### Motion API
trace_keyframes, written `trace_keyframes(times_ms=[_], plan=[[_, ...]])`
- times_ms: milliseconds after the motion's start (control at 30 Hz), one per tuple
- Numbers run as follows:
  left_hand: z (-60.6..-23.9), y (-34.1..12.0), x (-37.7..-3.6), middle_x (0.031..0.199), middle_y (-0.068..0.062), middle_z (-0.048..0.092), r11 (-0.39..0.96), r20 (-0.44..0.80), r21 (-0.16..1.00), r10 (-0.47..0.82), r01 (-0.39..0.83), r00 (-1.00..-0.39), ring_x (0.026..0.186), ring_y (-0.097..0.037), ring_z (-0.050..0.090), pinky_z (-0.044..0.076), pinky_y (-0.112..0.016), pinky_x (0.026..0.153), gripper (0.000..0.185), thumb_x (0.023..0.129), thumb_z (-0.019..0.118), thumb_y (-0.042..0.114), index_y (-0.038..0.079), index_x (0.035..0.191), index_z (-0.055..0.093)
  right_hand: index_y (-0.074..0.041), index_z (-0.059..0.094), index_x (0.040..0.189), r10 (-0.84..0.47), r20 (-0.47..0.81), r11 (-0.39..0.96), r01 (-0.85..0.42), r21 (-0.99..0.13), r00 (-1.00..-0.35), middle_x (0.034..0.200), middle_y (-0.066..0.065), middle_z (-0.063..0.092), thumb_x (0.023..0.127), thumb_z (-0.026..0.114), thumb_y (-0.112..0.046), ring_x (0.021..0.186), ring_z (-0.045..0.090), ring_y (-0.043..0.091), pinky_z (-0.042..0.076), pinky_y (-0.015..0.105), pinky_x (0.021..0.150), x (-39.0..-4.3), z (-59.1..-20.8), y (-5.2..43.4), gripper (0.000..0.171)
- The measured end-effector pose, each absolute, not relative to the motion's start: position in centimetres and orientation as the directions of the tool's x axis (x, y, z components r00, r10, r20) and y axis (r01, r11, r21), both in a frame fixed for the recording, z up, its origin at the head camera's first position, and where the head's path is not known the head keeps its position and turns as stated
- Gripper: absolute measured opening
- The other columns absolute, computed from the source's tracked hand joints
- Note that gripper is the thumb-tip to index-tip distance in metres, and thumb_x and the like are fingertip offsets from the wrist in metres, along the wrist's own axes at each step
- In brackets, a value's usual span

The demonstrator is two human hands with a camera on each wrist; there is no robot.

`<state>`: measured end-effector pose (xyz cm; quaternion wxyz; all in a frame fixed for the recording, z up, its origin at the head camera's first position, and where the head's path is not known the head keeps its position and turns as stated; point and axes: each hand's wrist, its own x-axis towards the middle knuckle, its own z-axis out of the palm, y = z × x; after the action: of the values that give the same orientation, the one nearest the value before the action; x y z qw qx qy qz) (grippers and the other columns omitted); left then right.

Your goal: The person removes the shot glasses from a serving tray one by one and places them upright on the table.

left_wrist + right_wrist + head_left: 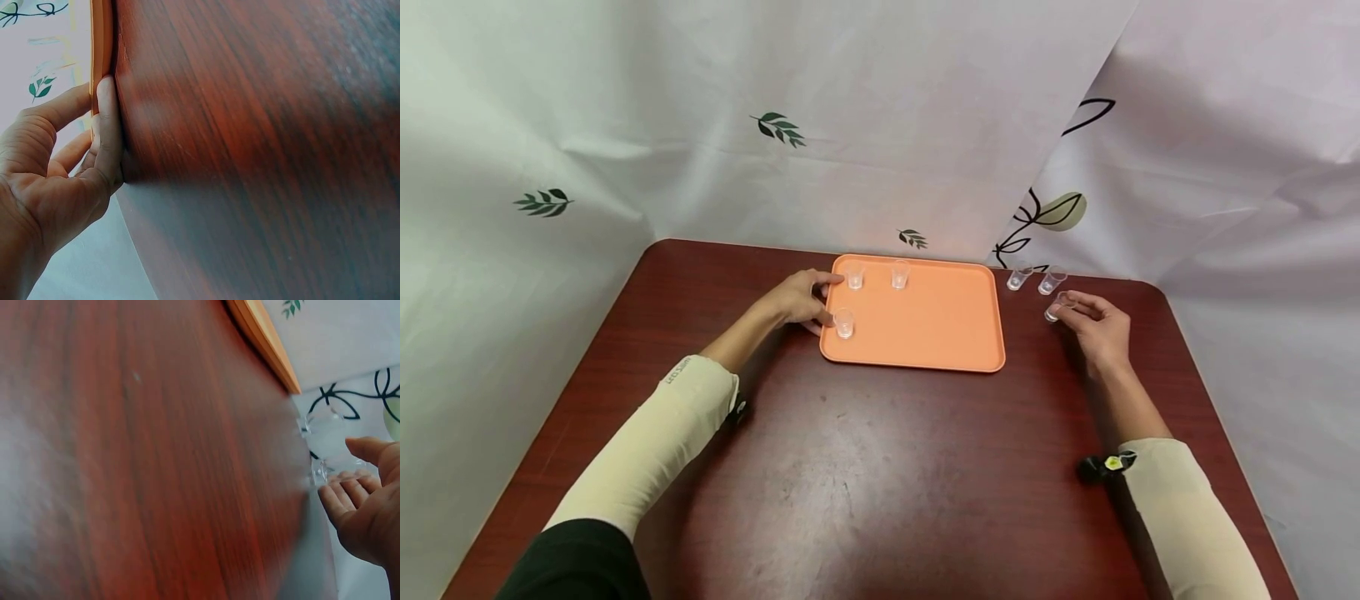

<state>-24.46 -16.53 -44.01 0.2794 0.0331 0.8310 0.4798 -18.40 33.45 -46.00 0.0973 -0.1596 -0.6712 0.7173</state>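
An orange tray (925, 333) lies on the table. My left hand (801, 300) holds its left side; in the left wrist view the thumb and fingers of the left hand (69, 156) sit on either face of the rim. On the tray stand a small clear cup (855, 277) at the back left, another cup (899, 277) beside it and a third cup (844, 325) at the front left. Right of the tray, my right hand (1101, 329) has its thumb and fingers around a small clear cup (1052, 312), also between them in the right wrist view.
Two more clear cups (1018, 277) stand by the table's back edge, between the tray and the right hand. The dark red-brown table (880, 467) ends at hanging white cloth (880, 125) with leaf prints behind and at both sides.
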Motion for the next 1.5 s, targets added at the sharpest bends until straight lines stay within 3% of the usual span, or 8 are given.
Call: trace_keyframes(times_ms=[233,633,967,1500], plan=[[-44.0,-16.4,-24.5,0.148,-0.021,0.037,0.539,-0.425,0.817,0.32,-0.207,-0.847,0.086,-0.025,0.07,0.076,-0.038,0.071,0.097,0.088,0.082,-0.018,0.012,0.173,0.048,-0.005,0.082,0.119,0.408,-0.139,-0.111,0.102,-0.989,-0.902,0.09,-0.013,0.083,0.09,0.087,0.012,0.084,0.078,-0.002,0.067,0.01,0.077,-19.0,-45.9,34.6,0.034],[-44.0,-16.5,-24.4,0.143,-0.021,0.039,0.527,-0.421,0.823,0.314,-0.213,-0.851,0.087,-0.026,0.07,0.075,-0.037,0.069,0.098,0.086,0.082,-0.021,0.011,0.172,0.048,-0.002,0.077,0.128,0.453,-0.144,-0.034,0.145,-0.989,-0.88,0.089,-0.017,0.08,0.092,0.086,0.007,0.086,0.075,-0.004,0.064,0.007,0.075,-21.1,-45.4,35.5,0.039],[-44.0,-16.5,-24.3,0.145,-0.022,0.039,0.513,-0.413,0.833,0.325,-0.209,-0.851,0.087,-0.026,0.07,0.075,-0.037,0.069,0.098,0.085,0.082,-0.021,0.01,0.172,0.048,-0.013,0.08,0.114,0.485,-0.121,-0.044,0.115,-0.992,-0.866,0.088,-0.017,0.079,0.092,0.086,0.007,0.087,0.073,-0.004,0.064,0.006,0.077,-22.4,-46.0,36.3,0.03],[-44.0,-16.4,-24.3,0.145,-0.021,0.037,0.513,-0.422,0.83,0.322,-0.218,-0.847,0.088,-0.026,0.07,0.075,-0.037,0.069,0.099,0.085,0.082,-0.022,0.01,0.173,0.048,-0.007,0.078,0.131,0.51,-0.133,-0.003,0.153,-0.988,-0.85,0.09,-0.02,0.077,0.092,0.087,0.004,0.089,0.071,-0.006,0.061,0.004,0.075,-22.5,-46.1,36.7,0.042]])
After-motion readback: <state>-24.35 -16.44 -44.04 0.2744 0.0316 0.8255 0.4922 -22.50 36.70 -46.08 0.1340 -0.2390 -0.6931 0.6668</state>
